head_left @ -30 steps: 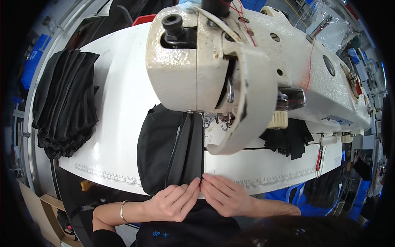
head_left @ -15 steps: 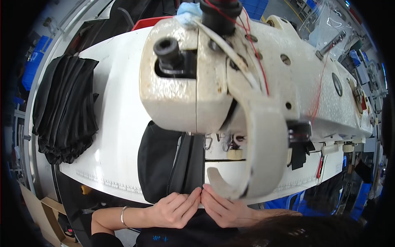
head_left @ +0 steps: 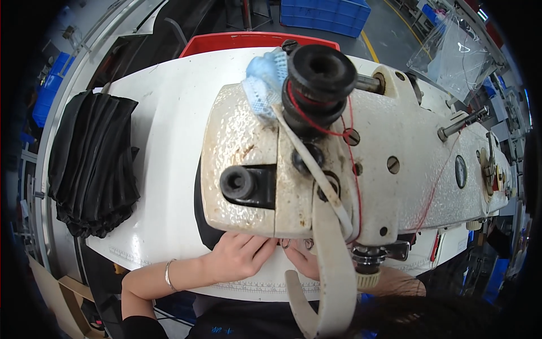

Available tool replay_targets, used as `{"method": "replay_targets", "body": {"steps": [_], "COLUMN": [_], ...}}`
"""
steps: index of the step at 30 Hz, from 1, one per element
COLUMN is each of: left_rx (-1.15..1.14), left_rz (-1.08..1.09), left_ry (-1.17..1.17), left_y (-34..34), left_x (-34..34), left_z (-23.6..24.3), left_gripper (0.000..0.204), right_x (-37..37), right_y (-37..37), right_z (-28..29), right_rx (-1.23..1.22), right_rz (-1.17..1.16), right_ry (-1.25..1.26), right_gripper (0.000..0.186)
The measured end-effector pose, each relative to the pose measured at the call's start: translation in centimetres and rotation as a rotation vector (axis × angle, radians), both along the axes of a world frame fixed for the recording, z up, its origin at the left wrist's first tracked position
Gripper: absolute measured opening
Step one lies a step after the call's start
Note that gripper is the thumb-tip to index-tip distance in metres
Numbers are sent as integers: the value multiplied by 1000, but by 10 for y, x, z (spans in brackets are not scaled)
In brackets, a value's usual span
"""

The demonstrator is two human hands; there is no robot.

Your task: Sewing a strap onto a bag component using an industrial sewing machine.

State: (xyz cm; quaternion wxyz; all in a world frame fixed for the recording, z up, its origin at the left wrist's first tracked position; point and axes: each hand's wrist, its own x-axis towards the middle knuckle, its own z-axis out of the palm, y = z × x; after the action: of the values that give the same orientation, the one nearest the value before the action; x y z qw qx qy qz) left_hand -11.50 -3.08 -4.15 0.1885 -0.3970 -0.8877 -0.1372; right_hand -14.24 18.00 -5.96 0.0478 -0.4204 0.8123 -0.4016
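A cream sewing machine (head_left: pixel 243 135) with red thread covers the middle of the view. From behind its head's left side shows the edge of a black fabric piece (head_left: pixel 206 226), the rest of it hidden underneath. My left hand (head_left: pixel 243 257), a bracelet on its wrist, is closed at the fabric's near edge, with its fingertips just under the machine head. Close beside it, my right hand (head_left: pixel 304 262) is closed on the fabric at the needle area. The curved cream lever (head_left: pixel 333 277) and the machine head partly cover the right hand and its wrist.
A stack of pleated black fabric pieces (head_left: pixel 93 164) lies on the white table (head_left: pixel 166 124) at left. Light blue mesh cloth (head_left: pixel 264 79) is tucked on the machine's top. Behind stand a red tray (head_left: pixel 226 40) and a blue crate (head_left: pixel 324 16). An open cardboard box (head_left: pixel 59 294) sits lower left.
Both hands have moved forward with the black fabric, from the table's front edge to beneath the machine head. The view has tilted, so the machine appears lower and hides most of the fabric.
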Motion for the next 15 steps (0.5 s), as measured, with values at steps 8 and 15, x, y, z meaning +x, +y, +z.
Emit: {"method": "replay_targets", "body": {"steps": [8, 15], "left_rx": [105, 34], "left_rz": [-5, 12], "left_ry": [-69, -27], "left_y": [-8, -5], "left_x": [-14, -14], "left_z": [-24, 4], "left_gripper": [33, 33], "right_x": [-15, -10], "right_y": [-7, 0], "right_z": [5, 5], "right_rx": [-29, 741], "right_rz": [23, 169], "right_ry": [36, 1087], "right_gripper": [32, 31]}}
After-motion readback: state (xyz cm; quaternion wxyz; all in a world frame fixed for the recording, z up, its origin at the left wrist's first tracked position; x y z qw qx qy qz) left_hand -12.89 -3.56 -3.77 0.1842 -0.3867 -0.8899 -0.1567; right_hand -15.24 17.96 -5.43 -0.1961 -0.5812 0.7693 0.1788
